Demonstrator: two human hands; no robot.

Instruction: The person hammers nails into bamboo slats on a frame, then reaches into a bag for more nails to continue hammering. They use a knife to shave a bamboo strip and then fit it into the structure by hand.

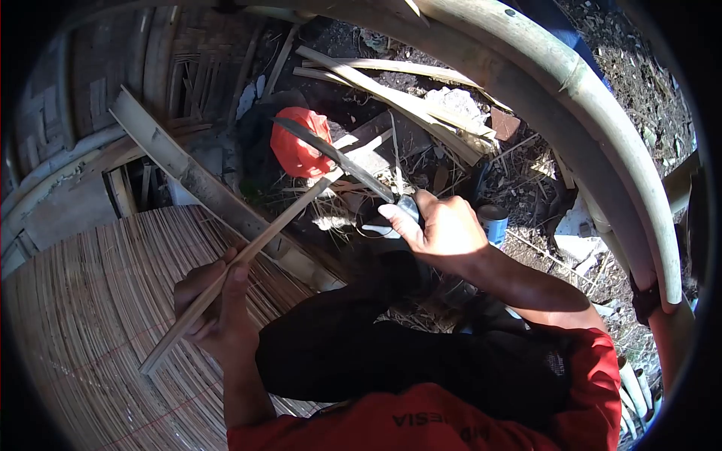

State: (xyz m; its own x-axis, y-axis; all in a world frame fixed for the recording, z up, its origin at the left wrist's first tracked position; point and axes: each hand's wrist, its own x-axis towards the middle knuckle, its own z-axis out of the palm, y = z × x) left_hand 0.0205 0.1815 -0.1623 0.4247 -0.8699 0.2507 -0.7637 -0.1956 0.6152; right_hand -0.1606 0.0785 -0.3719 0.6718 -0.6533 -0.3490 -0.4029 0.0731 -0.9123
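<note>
Shaving the bamboo strip (pixel 248 252) goes best with the blade (pixel 335 156) at a shallow angle, stroking away from the body, and the strip braced firmly. Left hand (pixel 214 304) is closed round the strip's lower part; right hand (pixel 444 229) grips the curved knife's handle, blade meeting the strip's far end near a red bag (pixel 297 143). Strip is long, flat, pale, slanting over a woven mat (pixel 90 323).
</note>
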